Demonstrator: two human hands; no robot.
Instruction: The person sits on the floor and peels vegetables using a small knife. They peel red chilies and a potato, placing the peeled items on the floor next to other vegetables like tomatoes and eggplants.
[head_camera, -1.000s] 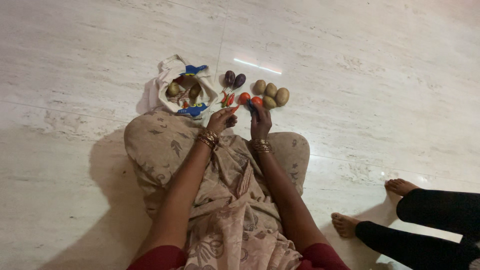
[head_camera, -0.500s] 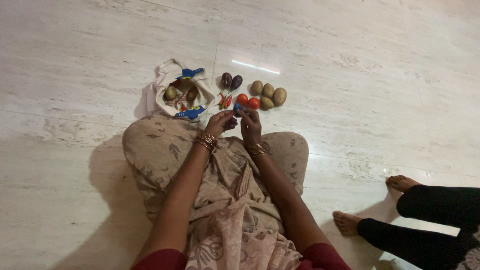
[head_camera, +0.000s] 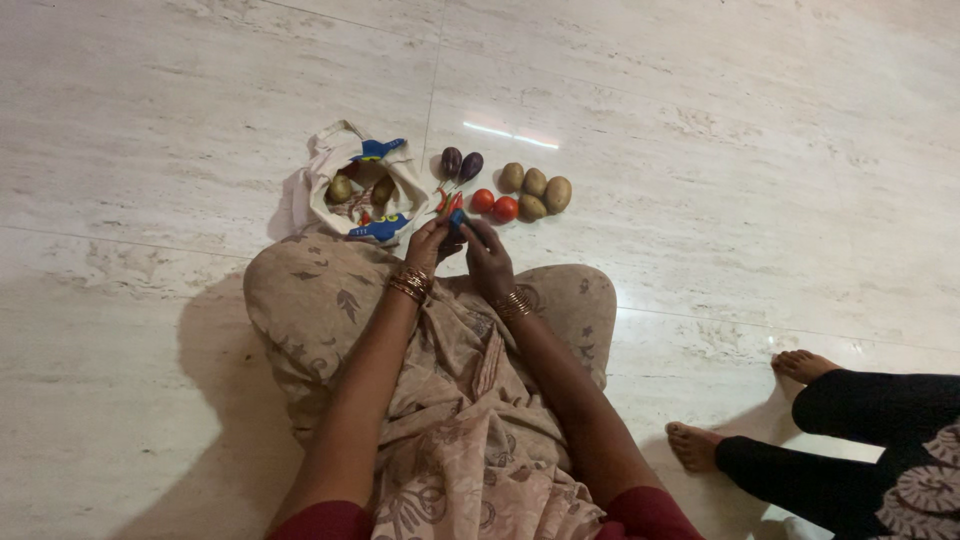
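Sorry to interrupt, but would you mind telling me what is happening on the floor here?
A person sits on the pale floor, both hands together over a small blue thing; the left hand and right hand seem to pinch it. Ahead lie two tomatoes, four potatoes, two small aubergines and red chillies. A cloth bag on the left holds more vegetables. Another person's bare feet show at right.

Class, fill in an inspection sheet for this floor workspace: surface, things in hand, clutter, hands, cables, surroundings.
Surface: pale marble floor, glossy.
Things in hand: small blue object between both hands; its kind is unclear.
Clutter: cloth bag holding produce; two aubergines; red chillies; two tomatoes; four potatoes.
Hands: left hand and right hand together, bangles on both wrists.
Cables: nothing seen.
Surroundings: another person's bare feet at right.
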